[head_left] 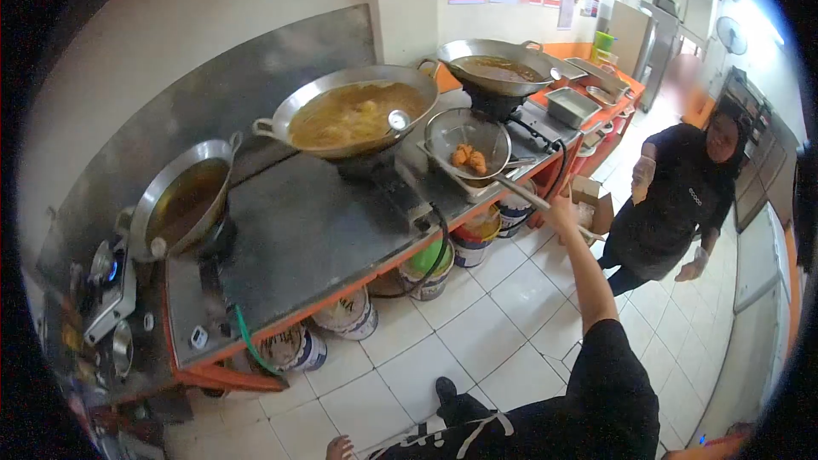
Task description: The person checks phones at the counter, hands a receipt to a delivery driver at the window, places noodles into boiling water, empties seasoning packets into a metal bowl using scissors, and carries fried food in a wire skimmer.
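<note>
My right hand (561, 217) is wrapped around the long handle of a wire mesh strainer (445, 129). A few pieces of browned fried food (469, 158) lie in its bowl. The strainer is above a metal tray (477, 192) at the front edge of the counter, between two woks. Down at the bottom edge of the view hangs my left hand (340, 447), only partly visible, with fingers apart and nothing seen in them.
A wok of bubbling oil (358, 115) with a dial thermometer stands mid-counter. Another wok (498, 68) is behind it, and a third wok (183, 200) sits left. Tubs (426, 268) stand beneath the counter (315, 221). A gloved co-worker (682, 196) stands at right.
</note>
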The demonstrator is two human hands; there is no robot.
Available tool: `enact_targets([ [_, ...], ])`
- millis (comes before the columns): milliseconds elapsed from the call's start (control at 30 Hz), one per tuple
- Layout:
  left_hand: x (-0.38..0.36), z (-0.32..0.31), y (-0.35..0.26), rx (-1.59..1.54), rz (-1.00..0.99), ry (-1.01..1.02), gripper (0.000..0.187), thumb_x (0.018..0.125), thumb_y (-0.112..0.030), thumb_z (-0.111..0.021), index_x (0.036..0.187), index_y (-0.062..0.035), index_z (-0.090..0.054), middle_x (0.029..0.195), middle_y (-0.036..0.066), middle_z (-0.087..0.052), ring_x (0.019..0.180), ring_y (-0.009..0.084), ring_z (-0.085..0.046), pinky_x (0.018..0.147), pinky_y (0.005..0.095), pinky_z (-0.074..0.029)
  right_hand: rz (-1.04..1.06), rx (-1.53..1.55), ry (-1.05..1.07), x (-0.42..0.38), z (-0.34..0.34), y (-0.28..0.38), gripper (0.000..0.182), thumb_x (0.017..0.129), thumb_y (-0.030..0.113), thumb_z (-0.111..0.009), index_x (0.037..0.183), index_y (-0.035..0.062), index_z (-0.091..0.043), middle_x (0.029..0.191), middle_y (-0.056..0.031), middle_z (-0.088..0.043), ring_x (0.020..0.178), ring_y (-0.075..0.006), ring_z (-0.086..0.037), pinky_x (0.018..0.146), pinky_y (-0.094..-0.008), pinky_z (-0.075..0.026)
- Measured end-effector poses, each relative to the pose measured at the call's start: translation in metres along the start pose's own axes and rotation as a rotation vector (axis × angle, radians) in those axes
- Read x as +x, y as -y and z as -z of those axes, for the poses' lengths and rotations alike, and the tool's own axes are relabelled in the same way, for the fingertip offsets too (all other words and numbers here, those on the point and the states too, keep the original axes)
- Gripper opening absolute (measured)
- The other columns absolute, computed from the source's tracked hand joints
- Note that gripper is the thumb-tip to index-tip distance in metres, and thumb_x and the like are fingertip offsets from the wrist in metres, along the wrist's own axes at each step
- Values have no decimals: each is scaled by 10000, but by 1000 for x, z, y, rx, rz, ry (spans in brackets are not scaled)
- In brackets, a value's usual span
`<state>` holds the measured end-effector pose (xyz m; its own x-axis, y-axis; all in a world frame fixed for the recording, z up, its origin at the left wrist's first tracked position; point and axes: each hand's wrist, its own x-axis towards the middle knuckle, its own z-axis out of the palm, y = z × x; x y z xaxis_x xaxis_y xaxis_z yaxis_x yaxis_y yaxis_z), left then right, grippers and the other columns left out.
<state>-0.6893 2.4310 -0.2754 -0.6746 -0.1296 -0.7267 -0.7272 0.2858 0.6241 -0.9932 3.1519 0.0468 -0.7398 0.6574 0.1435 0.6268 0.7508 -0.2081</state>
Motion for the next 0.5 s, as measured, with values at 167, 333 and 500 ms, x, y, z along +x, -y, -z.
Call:
enact_targets([
  [167,-100,17,92,-354,58,-184,442,873,-332,-546,1250,-122,-457,1200,78,-508,1080,213,-509,907,381,-373,96,11,-93,-77,45,-33,240,682,161,-658,876,20,-670,833,-213,-650,813,-342,-648,693,-430,-519],
  [333,-277,12,285,-837,220,-426,505,863,-338,-570,1298,-126,-426,1275,90,-470,1141,228,-482,959,401,-344,312,-12,-205,-204,48,-77,262,685,196,-656,853,-3,-636,833,-212,-642,788,-372,-629,664,-453,-497],
  [500,-448,-15,448,-1376,175,-602,572,853,-343,-593,1346,-130,-395,1350,102,-432,1203,243,-455,1010,422,-314,467,-21,-52,-344,-34,-109,293,675,233,-676,836,1,-601,869,-204,-605,843,-373,-591,736,-451,-486],
])
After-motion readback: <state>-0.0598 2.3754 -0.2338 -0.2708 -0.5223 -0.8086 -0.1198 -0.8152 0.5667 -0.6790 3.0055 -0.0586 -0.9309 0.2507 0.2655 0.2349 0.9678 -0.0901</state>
